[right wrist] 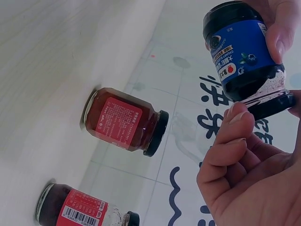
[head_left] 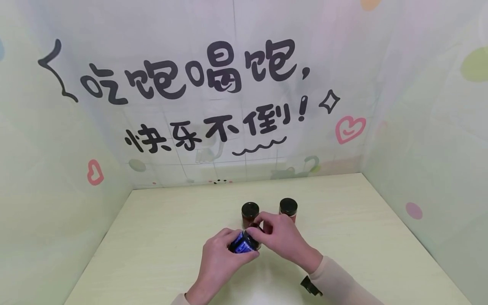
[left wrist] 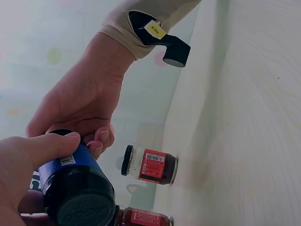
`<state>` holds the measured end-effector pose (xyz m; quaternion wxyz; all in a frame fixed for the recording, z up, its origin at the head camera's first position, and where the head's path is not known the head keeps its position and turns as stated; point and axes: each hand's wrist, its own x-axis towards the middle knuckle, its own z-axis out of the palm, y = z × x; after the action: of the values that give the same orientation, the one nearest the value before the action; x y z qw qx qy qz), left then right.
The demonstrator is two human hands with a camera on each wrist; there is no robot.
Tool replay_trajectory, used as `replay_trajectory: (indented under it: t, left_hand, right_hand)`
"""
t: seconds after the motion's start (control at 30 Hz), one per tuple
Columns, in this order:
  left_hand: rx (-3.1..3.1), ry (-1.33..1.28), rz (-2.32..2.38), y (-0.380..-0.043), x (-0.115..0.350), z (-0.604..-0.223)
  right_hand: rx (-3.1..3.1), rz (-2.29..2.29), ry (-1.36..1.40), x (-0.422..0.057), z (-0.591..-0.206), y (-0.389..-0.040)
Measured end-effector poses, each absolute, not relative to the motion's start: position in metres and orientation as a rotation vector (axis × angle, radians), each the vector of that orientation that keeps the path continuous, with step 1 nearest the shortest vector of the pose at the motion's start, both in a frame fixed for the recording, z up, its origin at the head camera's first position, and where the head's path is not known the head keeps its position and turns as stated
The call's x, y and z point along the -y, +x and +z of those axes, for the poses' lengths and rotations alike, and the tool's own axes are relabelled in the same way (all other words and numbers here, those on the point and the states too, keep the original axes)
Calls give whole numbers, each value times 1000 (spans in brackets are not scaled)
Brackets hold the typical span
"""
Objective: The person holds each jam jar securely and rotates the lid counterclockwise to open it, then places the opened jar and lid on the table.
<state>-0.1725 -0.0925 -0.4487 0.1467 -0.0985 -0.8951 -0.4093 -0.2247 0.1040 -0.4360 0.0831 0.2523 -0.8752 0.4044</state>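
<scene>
My left hand [head_left: 221, 252] grips a blueberry jam jar [right wrist: 242, 52] by its body, tilted above the table. The jar has a blue label, with dark jam inside and a streaked clear band near the neck. With thumb and fingers, my right hand [head_left: 284, 235] pinches the jar's black lid [right wrist: 272, 106], which sits at the jar's mouth. In the left wrist view the jar's dark glass base [left wrist: 84, 207] faces the camera, and the left thumb lies along the label.
Behind the hands stand two red-labelled jars with black lids: a fuller jar [right wrist: 124, 120] and a partly emptied jar [right wrist: 77, 207]. Both are upright on the pale wooden table [head_left: 164, 237]. Printed walls [head_left: 190, 25] enclose the table at the back and sides.
</scene>
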Motion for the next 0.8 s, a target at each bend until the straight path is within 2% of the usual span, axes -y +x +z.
replay_trajectory:
  t: [0.8]
  left_hand:
    - [2628,-257,-1189,-174,96,-447]
  right_hand:
    - [2636,1299,878,-107,-434,-226]
